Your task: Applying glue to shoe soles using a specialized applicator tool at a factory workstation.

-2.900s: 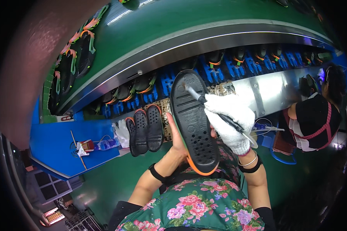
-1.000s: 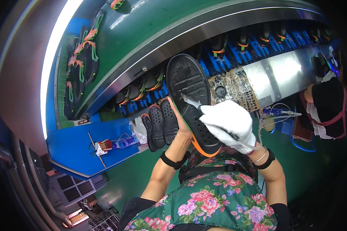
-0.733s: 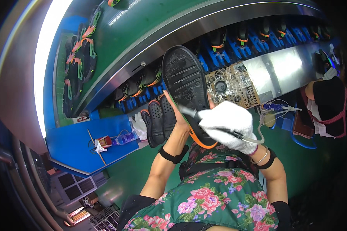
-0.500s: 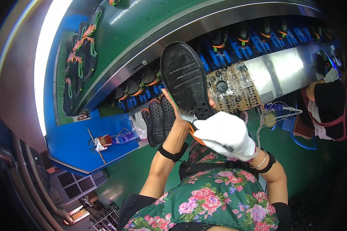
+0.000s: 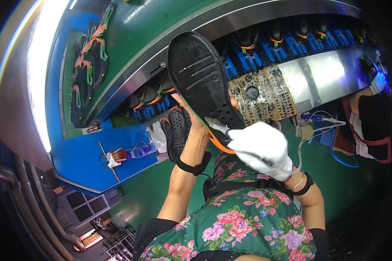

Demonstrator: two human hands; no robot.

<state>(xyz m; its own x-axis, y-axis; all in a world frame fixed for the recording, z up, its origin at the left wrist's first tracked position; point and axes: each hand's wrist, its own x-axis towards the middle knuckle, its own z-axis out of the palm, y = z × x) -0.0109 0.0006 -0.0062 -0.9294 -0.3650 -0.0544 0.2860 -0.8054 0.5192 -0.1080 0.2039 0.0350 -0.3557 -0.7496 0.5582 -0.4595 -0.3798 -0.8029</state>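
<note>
My left hand [image 5: 190, 116] is bare and wraps round a black shoe sole [image 5: 198, 74] from its left edge, fingertips also showing at the far right edge. The sole is tilted up, its hollow inner face toward me, with ridges across one end, small holes toward the other, and a green and orange side strip. In a white glove, my right hand [image 5: 263, 148] is closed on a brush [image 5: 216, 125] with pale bristles; its handle is mostly hidden in the hand. The bristles lie against the near, left part of the sole's inner face.
Black soles with holes [image 5: 174, 130] stand beside a blue table [image 5: 87, 161] with a red pot [image 5: 117, 155] and bottle [image 5: 140, 151]. Behind, shoes sit on blue racks [image 5: 250, 58] near a taped cardboard sheet [image 5: 268, 98]. A co-worker's gloved hand [image 5: 377, 82] is at right.
The sole has shifted up and left with my left hand. My right hand stays near its place, the bristles slightly farther right and up.
</note>
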